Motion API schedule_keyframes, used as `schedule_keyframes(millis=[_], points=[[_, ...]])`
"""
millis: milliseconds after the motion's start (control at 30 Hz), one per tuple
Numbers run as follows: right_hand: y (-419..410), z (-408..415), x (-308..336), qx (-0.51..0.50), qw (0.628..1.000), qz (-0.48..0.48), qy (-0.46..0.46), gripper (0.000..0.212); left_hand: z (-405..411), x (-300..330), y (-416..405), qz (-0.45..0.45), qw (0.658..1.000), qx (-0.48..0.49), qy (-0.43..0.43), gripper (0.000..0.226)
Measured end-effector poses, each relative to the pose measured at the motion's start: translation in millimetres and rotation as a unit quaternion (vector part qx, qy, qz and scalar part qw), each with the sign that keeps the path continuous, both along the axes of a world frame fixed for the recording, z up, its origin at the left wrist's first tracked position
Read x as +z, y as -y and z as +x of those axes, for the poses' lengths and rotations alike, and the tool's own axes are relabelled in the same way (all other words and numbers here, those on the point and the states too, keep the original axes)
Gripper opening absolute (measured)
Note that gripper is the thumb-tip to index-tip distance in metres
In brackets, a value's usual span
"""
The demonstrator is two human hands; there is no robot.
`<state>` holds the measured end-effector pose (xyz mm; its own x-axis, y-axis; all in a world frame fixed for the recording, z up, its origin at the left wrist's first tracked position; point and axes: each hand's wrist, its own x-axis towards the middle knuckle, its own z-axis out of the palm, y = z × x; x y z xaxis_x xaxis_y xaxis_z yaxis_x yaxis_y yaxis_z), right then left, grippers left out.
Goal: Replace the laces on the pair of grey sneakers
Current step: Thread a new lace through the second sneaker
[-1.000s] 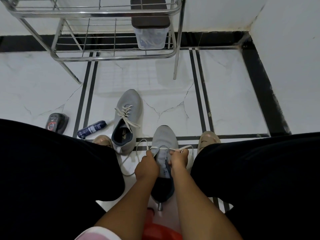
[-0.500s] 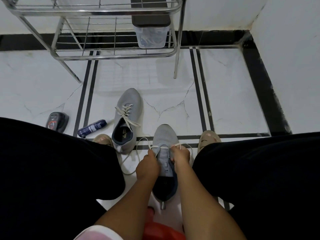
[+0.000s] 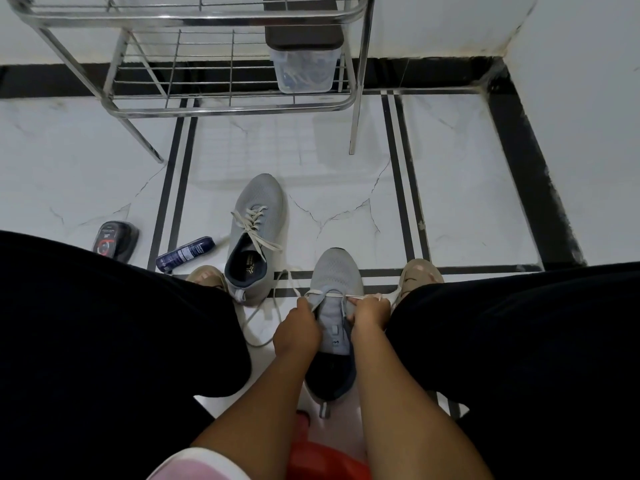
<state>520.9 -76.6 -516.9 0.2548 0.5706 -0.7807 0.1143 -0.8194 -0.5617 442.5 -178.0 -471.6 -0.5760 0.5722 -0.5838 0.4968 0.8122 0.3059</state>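
Note:
Two grey sneakers stand on the white floor between my knees. The far sneaker (image 3: 257, 220) is fully laced with a cream lace. The near sneaker (image 3: 335, 271) has one cream lace (image 3: 327, 293) run across its lowest eyelets. My left hand (image 3: 297, 329) pinches the lace's left part at the shoe's left edge. On the shoe's right edge my right hand (image 3: 369, 313) pinches the other part. The lace's loose left length loops over the floor (image 3: 273, 306) beside my left leg.
A steel wire rack (image 3: 228, 105) stands ahead, holding a clear plastic box (image 3: 304, 71) with a dark lid. A blue tube (image 3: 185, 252) and a dark shoe-polish sponge (image 3: 114, 239) lie on the floor at left. A red stool edge (image 3: 322, 459) shows below. A wall rises at right.
Both hands stay pinched on the lace at the near sneaker's lowest eyelets; they have shifted slightly toward the toe and pulled the lace straighter across.

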Motion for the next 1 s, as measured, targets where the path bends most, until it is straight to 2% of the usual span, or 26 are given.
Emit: schedule_keyframes(millis=[67, 200, 333, 467, 533, 600, 733, 800, 867, 1000], points=[[-1, 6, 1, 0.048, 0.999, -0.014, -0.016, 0.029, 0, 0, 0, -0.001, 1.000, -0.004, -0.001, 0.025], [6, 2, 4, 0.024, 0.999, 0.000, -0.040, 0.018, 0, 0, 0, -0.003, 1.000, -0.012, -0.008, 0.024], [8, -2, 2, 0.126, 0.991, 0.039, 0.021, 0.022, 1, 0, 0, 0.004, 1.000, -0.021, -0.013, 0.024], [10, -5, 7, 0.231, 0.968, 0.059, 0.076, 0.006, 0, -1, 0, -0.004, 1.000, -0.022, -0.012, 0.024], [9, -5, 7, 0.255, 0.960, 0.058, 0.103, 0.017, 0, -1, 0, -0.004, 1.000, -0.016, -0.009, 0.023], [10, -5, 7, 0.225, 0.968, 0.039, 0.099, 0.020, -1, -1, 0, -0.001, 1.000, -0.009, -0.002, 0.023], [7, -6, 4, 0.077, 0.996, -0.004, 0.040, 0.033, -1, -3, 0, 0.001, 1.000, -0.001, 0.006, 0.022], [5, -5, 2, 0.003, 1.000, -0.023, 0.007, 0.031, -2, -4, 0, 0.003, 1.000, 0.003, 0.010, 0.022], [6, -3, 5, 0.038, 0.999, -0.014, 0.023, 0.022, -1, -3, 0, -0.001, 1.000, 0.007, 0.016, 0.021], [7, -4, 15, 0.117, 0.993, -0.002, -0.007, 0.016, 0, 2, -1, -0.002, 1.000, 0.006, 0.020, 0.021]])
